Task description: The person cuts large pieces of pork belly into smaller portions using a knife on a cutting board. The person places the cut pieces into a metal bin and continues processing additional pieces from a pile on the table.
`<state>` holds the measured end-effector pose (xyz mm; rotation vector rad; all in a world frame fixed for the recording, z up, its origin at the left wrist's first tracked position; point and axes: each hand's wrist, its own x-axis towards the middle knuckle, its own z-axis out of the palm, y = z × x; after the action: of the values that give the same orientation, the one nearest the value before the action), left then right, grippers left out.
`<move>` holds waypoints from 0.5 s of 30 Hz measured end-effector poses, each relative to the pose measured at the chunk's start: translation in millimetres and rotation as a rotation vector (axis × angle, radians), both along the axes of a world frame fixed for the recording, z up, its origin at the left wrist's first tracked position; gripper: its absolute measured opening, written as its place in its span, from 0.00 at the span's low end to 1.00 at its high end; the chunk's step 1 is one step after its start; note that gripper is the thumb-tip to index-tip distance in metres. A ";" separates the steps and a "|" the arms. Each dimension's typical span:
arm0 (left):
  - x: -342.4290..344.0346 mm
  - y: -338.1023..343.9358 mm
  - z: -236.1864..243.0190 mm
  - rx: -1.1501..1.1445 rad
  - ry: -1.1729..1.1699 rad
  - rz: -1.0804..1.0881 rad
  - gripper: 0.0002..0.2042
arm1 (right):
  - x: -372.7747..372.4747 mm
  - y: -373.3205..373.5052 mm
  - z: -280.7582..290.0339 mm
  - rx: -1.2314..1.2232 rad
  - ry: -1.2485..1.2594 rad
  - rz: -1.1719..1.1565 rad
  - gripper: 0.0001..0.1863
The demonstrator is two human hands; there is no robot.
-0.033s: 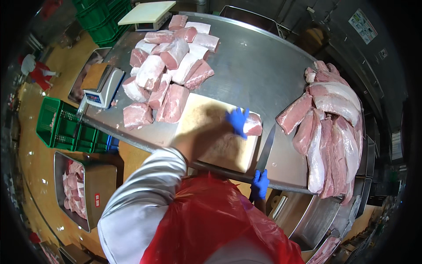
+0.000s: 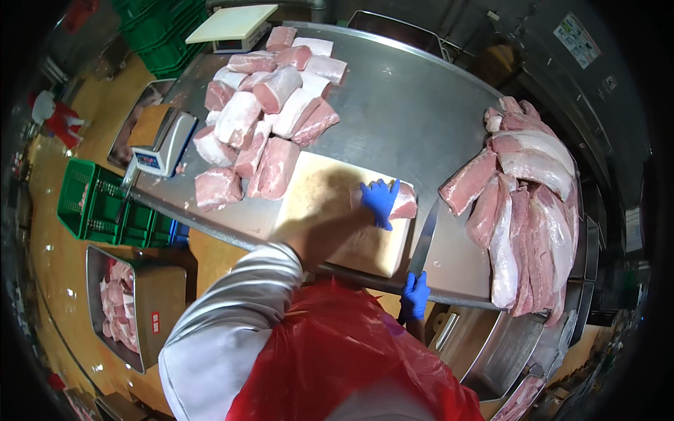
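Observation:
My left hand [image 2: 380, 203], in a blue glove, lies over a short piece of pork loin [image 2: 404, 202] with its fingers spread. The piece sits at the far right part of a pale cutting board [image 2: 303, 184], and the hand hides much of it. Lower right, at the table's front edge, my right hand [image 2: 415, 295], also blue-gloved, is closed round the handle of a long knife [image 2: 424, 242]. Its blade points away from me, beside the board's right edge and apart from the meat.
Cut loin blocks [image 2: 239, 119] are piled left on the steel table [image 2: 393, 98]; long uncut loins [image 2: 530, 203] lie right. A scale [image 2: 163, 144] stands at the left edge, with green crates [image 2: 78, 200] and a meat-filled metal bin [image 2: 140, 316] below. Another person [image 2: 56, 116] is far left.
My left hand has shifted slightly and turned over the loin piece, its fingers now pointing more away from me. The right hand and knife have hardly moved.

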<state>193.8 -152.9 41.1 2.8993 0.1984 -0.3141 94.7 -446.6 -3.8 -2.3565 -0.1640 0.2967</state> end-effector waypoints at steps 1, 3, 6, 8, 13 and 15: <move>1.6 -2.8 -16.3 0.050 -0.085 0.057 0.58 | 0.7 -2.7 -0.5 -0.021 -0.079 0.037 0.15; 13.1 14.9 -41.1 -0.132 -0.204 0.146 0.47 | 5.3 -8.9 7.8 -0.023 -0.113 0.047 0.15; 29.9 44.6 12.8 -0.472 -0.216 0.131 0.41 | -15.0 -32.3 31.4 -0.069 -0.075 -0.087 0.14; 52.6 117.6 -27.5 -0.630 -0.355 -0.011 0.19 | -20.0 -53.9 19.6 -0.037 0.056 -0.157 0.13; 63.6 321.5 10.4 -0.886 -0.452 0.320 0.18 | -49.4 -95.7 -13.0 -0.058 -0.018 -0.284 0.12; 88.8 356.3 86.0 -0.786 -0.414 0.507 0.22 | -59.4 -112.9 -18.7 -0.114 -0.021 -0.309 0.11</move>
<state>282.6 203.4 127.2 1.9868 0.5698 0.2491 35.3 -559.6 -22.5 -2.4542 0.2111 0.1335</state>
